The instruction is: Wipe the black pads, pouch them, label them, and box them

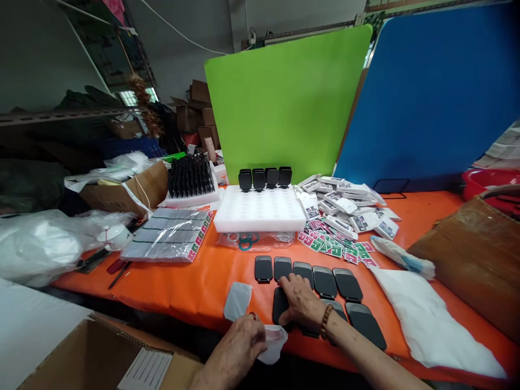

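Observation:
My right hand point(299, 301) lies on a black flat device point(280, 304) in the near row of several black devices point(325, 281) laid out on the orange table point(195, 281). Its fingers are spread flat over the device. My left hand point(239, 348) is closed on a white cloth or film point(274, 342) at the table's front edge. A grey translucent film piece point(238, 300) lies just left of the devices. Behind them stands a white foam tray point(260, 210) with several black devices point(265, 177) upright at its back.
Small white boxes point(345, 203) and green and pink cards point(333, 245) lie at the right. A wrapped stack point(168, 234) sits left, a white cloth point(426, 319) and a brown bag point(475, 254) right. Green point(284, 103) and blue point(439, 92) boards stand behind. A cardboard box point(101, 357) is below left.

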The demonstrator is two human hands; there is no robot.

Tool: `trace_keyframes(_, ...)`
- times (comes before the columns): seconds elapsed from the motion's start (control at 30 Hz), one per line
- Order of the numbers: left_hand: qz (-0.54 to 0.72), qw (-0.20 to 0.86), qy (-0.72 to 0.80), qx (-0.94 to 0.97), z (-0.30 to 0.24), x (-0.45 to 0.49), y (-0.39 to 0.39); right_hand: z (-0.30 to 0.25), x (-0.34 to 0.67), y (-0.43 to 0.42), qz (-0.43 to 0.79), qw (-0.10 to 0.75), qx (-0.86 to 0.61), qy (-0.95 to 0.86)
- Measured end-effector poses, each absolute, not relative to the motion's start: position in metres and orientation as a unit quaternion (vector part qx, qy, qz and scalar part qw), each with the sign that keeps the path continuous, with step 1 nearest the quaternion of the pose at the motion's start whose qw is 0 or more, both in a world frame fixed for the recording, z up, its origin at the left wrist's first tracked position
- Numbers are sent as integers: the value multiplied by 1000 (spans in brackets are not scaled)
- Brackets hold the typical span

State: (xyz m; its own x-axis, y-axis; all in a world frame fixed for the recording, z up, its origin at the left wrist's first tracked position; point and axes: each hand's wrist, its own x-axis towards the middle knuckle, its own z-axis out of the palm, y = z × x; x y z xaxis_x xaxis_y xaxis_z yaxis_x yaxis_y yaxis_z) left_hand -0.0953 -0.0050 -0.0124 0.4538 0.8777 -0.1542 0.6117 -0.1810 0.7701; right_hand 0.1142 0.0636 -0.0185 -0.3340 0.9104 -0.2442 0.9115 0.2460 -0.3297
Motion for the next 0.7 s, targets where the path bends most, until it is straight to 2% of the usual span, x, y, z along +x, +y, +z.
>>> trace_keyframes(0.1, 149, 383, 486, 772, -19, -91, -4, -20, 116, 70, -222, 3, 580, 784)
trace_keyframes(0.17, 141, 376, 485, 777, -20, -88, -5, -22, 118, 71, -255, -33, 575, 777)
trace_keyframes(0.33, 152, 376, 471, 784, -20, -88, -7, -19, 132, 62, -400, -213, 545, 706)
trace_keyframes(0.53, 138, 397, 476, 772, 1, -67, -1, 21, 156, 40, -474, -472, 482, 566)
trace_keyframes(0.6, 131, 411, 475, 767, 18, -53, 2, 35, 160, 29, -483, -512, 451, 548)
trace_keyframes(0.7, 143, 418, 480, 758, 45, -35, 5, 46, 161, 12, -453, -525, 448, 565)
